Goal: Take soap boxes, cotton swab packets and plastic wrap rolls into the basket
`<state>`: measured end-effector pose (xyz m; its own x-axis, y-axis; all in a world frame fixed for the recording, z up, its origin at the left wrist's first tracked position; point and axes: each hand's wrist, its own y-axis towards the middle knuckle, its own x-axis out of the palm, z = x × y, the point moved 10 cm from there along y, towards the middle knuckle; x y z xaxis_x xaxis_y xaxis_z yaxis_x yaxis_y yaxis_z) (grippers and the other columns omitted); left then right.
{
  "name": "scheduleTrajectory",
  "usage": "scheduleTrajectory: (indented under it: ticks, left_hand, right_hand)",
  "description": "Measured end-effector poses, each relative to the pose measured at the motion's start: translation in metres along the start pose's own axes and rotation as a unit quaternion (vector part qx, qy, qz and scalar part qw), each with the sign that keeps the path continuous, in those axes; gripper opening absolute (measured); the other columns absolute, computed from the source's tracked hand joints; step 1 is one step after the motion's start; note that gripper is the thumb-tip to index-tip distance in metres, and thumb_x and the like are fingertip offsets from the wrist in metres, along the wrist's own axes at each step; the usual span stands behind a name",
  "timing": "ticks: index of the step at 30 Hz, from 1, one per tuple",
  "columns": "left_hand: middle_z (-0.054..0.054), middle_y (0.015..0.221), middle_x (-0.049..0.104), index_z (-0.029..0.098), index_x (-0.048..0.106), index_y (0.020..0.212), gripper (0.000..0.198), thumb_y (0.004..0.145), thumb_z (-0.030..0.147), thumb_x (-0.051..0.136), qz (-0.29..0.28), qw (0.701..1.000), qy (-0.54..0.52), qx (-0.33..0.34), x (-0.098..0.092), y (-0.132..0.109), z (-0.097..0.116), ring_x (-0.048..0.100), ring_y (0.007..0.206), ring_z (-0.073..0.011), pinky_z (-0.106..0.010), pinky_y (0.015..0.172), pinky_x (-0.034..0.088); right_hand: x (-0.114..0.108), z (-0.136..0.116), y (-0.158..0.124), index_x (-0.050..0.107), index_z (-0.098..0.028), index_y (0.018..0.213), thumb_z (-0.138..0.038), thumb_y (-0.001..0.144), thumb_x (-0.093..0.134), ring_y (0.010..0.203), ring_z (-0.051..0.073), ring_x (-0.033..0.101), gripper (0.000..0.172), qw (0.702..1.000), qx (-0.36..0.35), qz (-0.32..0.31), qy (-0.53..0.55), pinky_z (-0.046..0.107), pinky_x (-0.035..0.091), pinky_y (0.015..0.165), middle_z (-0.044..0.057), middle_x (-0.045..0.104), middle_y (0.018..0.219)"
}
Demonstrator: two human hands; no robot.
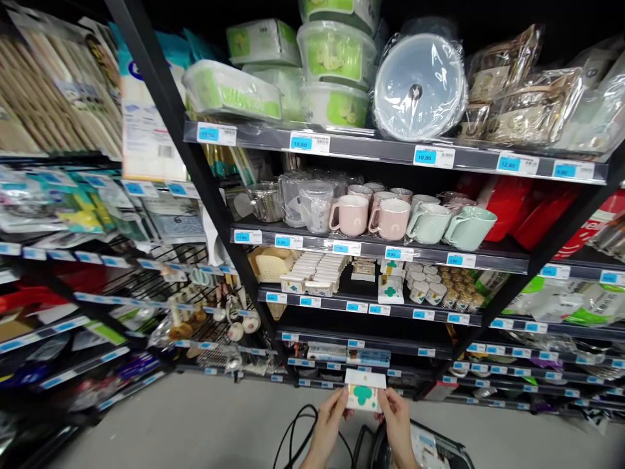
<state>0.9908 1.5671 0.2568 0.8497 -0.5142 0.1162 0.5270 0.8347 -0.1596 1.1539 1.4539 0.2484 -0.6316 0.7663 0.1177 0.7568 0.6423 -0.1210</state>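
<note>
Both of my hands hold a small white packet (365,391) with a green clover print and a plain white top flap. My left hand (329,417) pinches its left edge between thumb and fingers. On the opposite edge, my right hand (396,417) grips in the same way. The packet is upright, facing me, in front of the lowest shelves. A similar clover packet (390,290) sits on the shelf beneath the mugs. Left of it lie rows of small flat boxes (317,270), and to its right stand small round white-lidded containers (426,284).
Pink mugs (354,215) and green mugs (428,223) line the shelf above, under plastic food boxes (336,55) and a wrapped round basin (420,86). Below my hands are a dark basket (456,449) and a black cable (291,431). Kitchen utensils (183,316) hang at left.
</note>
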Motion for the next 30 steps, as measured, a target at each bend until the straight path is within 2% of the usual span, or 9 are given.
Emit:
scheduleTrajectory:
  ticks: [6, 12, 18, 20, 24, 27, 30]
  left_hand:
    - [-0.007, 0.078, 0.072, 0.017, 0.078, 0.091, 0.072, 0.067, 0.084, 0.077, 0.041, 0.998, -0.033, -0.020, -0.012, -0.004, -0.010, 0.060, 0.064, -0.0184, -0.030, 0.062, 0.051]
    - [-0.003, 0.073, 0.068, 0.018, 0.073, 0.097, 0.066, 0.074, 0.079, 0.075, 0.033, 0.998, -0.053, -0.003, -0.008, -0.010, -0.009, 0.059, 0.060, -0.0161, -0.027, 0.058, 0.048]
    - [0.003, 0.068, 0.058, 0.017, 0.070, 0.093, 0.059, 0.077, 0.074, 0.076, 0.042, 0.998, -0.039, 0.014, -0.010, -0.011, -0.009, 0.050, 0.051, -0.0101, -0.022, 0.051, 0.040]
    - [0.005, 0.066, 0.054, 0.018, 0.069, 0.091, 0.058, 0.076, 0.073, 0.077, 0.047, 0.998, -0.041, 0.013, -0.015, -0.013, -0.011, 0.050, 0.051, -0.0101, -0.022, 0.050, 0.040]
    - [0.006, 0.061, 0.048, 0.018, 0.067, 0.088, 0.053, 0.078, 0.069, 0.079, 0.059, 0.998, -0.030, 0.004, -0.026, -0.016, -0.020, 0.050, 0.053, -0.0115, -0.023, 0.053, 0.042]
    - [0.003, 0.071, 0.057, 0.019, 0.067, 0.098, 0.047, 0.082, 0.061, 0.078, 0.092, 0.995, -0.024, 0.020, -0.035, -0.020, -0.023, 0.057, 0.063, -0.0144, -0.025, 0.061, 0.049]
    - [-0.007, 0.102, 0.067, 0.020, 0.069, 0.106, 0.033, 0.087, 0.046, 0.075, 0.105, 0.989, 0.044, 0.092, -0.038, -0.026, -0.007, 0.065, 0.086, -0.0193, -0.028, 0.072, 0.054]
  right_hand:
    - [0.004, 0.007, -0.004, 0.070, -0.018, 0.061, -0.087, 0.054, 0.082, 0.053, 0.016, 0.053, 0.070, 0.998, 0.060, -0.001, 0.017, 0.026, 0.046, 0.048, 0.004, 0.062, 0.060]
    - [0.002, 0.007, -0.009, 0.071, -0.017, 0.066, -0.085, 0.063, 0.080, 0.053, 0.015, 0.052, 0.068, 0.999, 0.050, -0.006, 0.020, 0.026, 0.044, 0.050, 0.003, 0.062, 0.062]
    - [-0.001, 0.010, -0.009, 0.069, -0.018, 0.070, -0.081, 0.070, 0.079, 0.056, 0.014, 0.051, 0.063, 0.999, 0.031, 0.001, 0.023, 0.025, 0.044, 0.052, 0.001, 0.061, 0.064]
    - [0.003, 0.013, -0.010, 0.071, -0.018, 0.073, -0.080, 0.069, 0.080, 0.057, 0.015, 0.054, 0.063, 0.998, 0.046, -0.017, 0.027, 0.025, 0.046, 0.052, 0.002, 0.063, 0.066]
    - [0.019, 0.022, -0.020, 0.077, -0.017, 0.091, -0.079, 0.067, 0.082, 0.057, 0.018, 0.059, 0.066, 0.990, 0.091, -0.102, 0.033, 0.028, 0.049, 0.051, 0.005, 0.072, 0.074]
    - [0.023, 0.028, -0.024, 0.078, -0.016, 0.095, -0.077, 0.071, 0.081, 0.055, 0.018, 0.060, 0.065, 0.988, 0.095, -0.118, 0.035, 0.028, 0.048, 0.050, 0.006, 0.074, 0.075]
    - [0.019, 0.034, -0.023, 0.078, -0.016, 0.098, -0.076, 0.068, 0.082, 0.056, 0.019, 0.061, 0.068, 0.990, 0.105, -0.081, 0.042, 0.028, 0.048, 0.050, 0.007, 0.075, 0.075]
